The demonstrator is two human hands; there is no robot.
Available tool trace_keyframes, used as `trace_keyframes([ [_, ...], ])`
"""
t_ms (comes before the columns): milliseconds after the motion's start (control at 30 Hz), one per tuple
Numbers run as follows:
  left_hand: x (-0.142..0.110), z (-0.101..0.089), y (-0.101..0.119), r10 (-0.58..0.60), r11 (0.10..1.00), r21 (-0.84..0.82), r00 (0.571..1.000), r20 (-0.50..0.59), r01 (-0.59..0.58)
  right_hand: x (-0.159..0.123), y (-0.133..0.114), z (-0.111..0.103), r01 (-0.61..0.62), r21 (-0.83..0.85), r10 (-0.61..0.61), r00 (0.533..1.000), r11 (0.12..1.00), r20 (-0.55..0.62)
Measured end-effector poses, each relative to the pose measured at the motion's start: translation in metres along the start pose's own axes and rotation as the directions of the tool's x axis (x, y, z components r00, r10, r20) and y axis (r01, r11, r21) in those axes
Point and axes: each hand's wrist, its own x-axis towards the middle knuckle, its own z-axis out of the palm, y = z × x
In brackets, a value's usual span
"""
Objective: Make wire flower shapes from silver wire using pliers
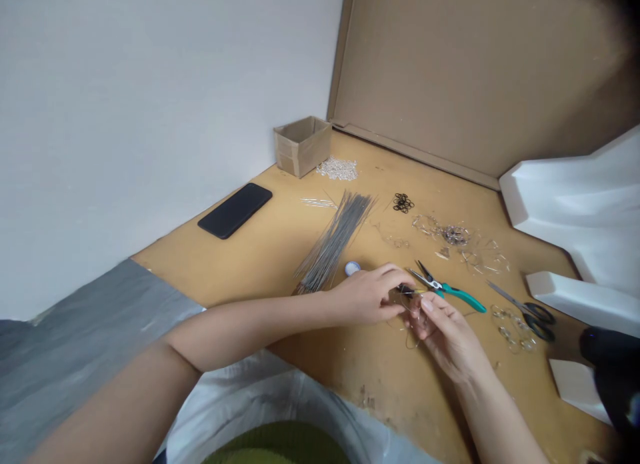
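Note:
My left hand [367, 294] is closed at the fingertips round a small black object [405, 291], whose kind I cannot make out. Facing it, my right hand [447, 334] pinches a fine wire [413, 344] that loops down below the fingers. The two hands nearly meet above the table. Just beyond them lie long-nose pliers [463, 296] with green handles, their jaws apart. Left of the pliers, close to my left hand, is a small round white-and-blue item [352, 269]. A thick bundle of straight grey wires [333, 244] lies behind my left forearm.
A small cardboard box [295, 154] stands at the back beside a pile of tiny clear pieces [337, 169]. A phone [235, 211] lies at left. Black rings [403, 203], tangled wire pieces [455, 235], black-handled scissors [539, 321] and a beaded strand [510, 331] are to the right, near white foam [565, 197].

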Motion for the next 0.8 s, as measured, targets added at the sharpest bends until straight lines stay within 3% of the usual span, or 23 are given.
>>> trace_keyframes([
  [367,0.0009,0.0011,-0.0032,-0.016,0.998,-0.067,0.999,-0.052,0.013,-0.0005,-0.0016,-0.0012,0.045,0.058,-0.045,0.999,0.997,-0.009],
  [567,-0.0014,-0.0004,-0.0008,-0.013,0.992,0.12,0.997,-0.08,0.022,-0.0007,-0.0024,-0.0005,0.041,0.029,-0.041,0.999,0.999,-0.005],
  [800,-0.0031,-0.0029,-0.0038,0.16,0.941,0.315,0.984,-0.082,-0.127,-0.0003,-0.0036,0.0059,-0.108,0.047,0.106,0.993,0.993,0.054],
])
